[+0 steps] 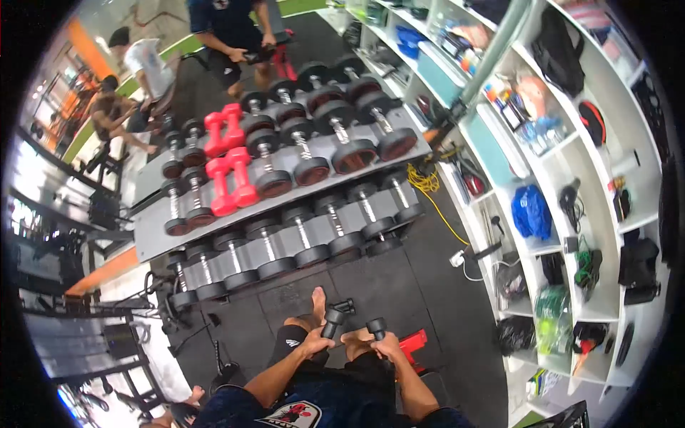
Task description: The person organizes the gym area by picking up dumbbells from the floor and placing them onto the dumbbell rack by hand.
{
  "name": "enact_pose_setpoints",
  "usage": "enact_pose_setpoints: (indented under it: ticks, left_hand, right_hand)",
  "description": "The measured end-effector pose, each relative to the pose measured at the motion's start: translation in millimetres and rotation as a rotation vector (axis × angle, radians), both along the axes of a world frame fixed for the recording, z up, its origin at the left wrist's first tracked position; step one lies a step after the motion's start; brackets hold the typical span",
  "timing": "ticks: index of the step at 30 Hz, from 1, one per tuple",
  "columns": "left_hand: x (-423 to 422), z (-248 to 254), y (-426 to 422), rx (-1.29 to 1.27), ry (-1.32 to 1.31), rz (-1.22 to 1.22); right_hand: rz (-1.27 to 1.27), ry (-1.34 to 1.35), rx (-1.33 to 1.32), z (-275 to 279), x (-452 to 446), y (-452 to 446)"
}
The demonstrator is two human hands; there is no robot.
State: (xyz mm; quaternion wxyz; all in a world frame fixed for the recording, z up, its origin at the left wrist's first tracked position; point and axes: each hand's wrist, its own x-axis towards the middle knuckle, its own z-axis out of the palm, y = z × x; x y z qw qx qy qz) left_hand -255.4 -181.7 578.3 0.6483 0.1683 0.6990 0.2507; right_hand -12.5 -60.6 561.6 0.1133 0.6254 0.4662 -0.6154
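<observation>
My left hand (316, 343) is closed around a black T-shaped tool (332, 324), its thick body slanting up and its head turned sideways; it looks like a massage gun. My right hand (387, 346) is closed on a black piece with a wide blunt end (377, 327), whose kind I cannot make out. Both hands are over my thighs, a short gap apart. A bare foot (319, 297) rests on the dark floor beyond the left hand. Beside my right hand lies a red object (412, 344), partly hidden by the forearm.
Ahead stands a rack (160, 232) with black-and-chrome dumbbells (307, 155) and red dumbbells (243, 177) on two levels. A mirror behind reflects them and people. White cubby shelves (546, 251) hold bags and shoes on the right. A yellow cord (448, 220) trails across the floor.
</observation>
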Motion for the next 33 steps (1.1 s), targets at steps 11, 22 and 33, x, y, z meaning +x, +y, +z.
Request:
enact_pose_setpoints:
  ticks: [11, 22, 33]
  left_hand:
    - [-127, 30, -98, 0.172, -0.239, 0.438]
    - [-297, 85, -180, 0.232, -0.153, 0.79]
    - [-343, 93, -201, 0.286, -0.047, 1.112]
  right_hand:
    - [0.317, -0.179, 0.461, 52, -63, -29]
    - [0.619, -0.145, 0.665, 166, -290, -60]
    - [0.545, 0.312, 0.287, 183, -511, -46]
